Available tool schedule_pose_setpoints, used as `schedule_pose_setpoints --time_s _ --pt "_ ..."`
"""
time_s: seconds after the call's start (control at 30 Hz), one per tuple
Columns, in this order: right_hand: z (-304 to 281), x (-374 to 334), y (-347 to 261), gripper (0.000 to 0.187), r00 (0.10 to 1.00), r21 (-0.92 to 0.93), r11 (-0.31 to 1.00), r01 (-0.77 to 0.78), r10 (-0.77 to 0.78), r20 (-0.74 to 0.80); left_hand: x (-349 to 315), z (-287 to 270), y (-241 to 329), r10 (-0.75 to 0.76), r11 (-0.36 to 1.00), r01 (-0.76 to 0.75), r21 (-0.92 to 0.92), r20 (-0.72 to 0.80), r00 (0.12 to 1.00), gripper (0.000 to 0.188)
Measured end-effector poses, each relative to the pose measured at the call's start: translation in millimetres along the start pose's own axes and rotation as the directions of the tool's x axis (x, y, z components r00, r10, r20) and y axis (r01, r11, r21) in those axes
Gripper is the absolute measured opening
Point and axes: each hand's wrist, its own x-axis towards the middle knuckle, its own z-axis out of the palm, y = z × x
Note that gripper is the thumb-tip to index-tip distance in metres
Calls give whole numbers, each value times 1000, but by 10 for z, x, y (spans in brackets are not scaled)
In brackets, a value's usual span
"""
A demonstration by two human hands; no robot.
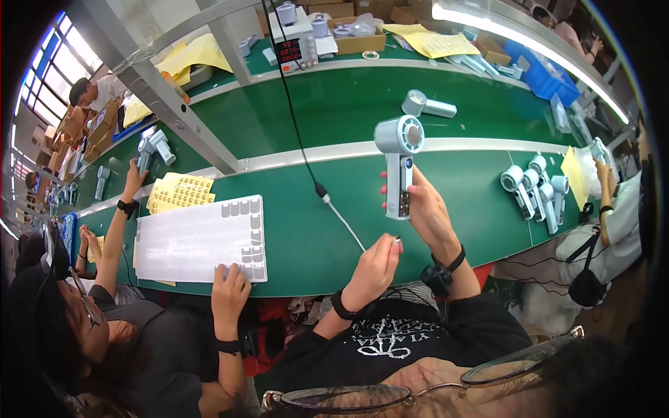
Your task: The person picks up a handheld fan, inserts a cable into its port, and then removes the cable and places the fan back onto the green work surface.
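My right hand (433, 212) holds a pale blue handheld fan (399, 164) upright over the green table. The fan's round head is at the top, and its handle shows an open side with inner parts visible. My left hand (373, 270) is closed in a pinch on the end of a white cable (343, 224); a small dark-and-metal tip shows at the fingertips. The cable joins a black cord that hangs from above. Between the cable end and the bottom of the fan's handle there is a gap.
Several similar fans (535, 187) lie grouped at the right, and another fan (427, 104) lies beyond the metal rail. A white sheet of grey stickers (195, 240) lies left, under a co-worker's hand (230, 296). A power supply (293, 45) with red digits stands at the back.
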Motion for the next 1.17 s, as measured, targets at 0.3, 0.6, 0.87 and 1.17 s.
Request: schedule_pose_setpoints --time_s 0.3,0.6,0.87,1.17 --pt "100 -292 107 57 997 232 973 -21 39 -70 12 196 47 59 991 -45 124 -112 992 8" --pt "181 -323 347 63 981 -116 988 104 -121 -149 -58 114 81 -93 972 115 204 -113 989 7" --pt "221 -348 488 71 971 -220 958 187 -214 -108 -78 76 32 -112 991 121 57 -139 984 12" --pt "290 -440 344 87 917 -347 873 342 -390 -78 -83 -145 -94 12 998 -13 -54 -13 1000 16"
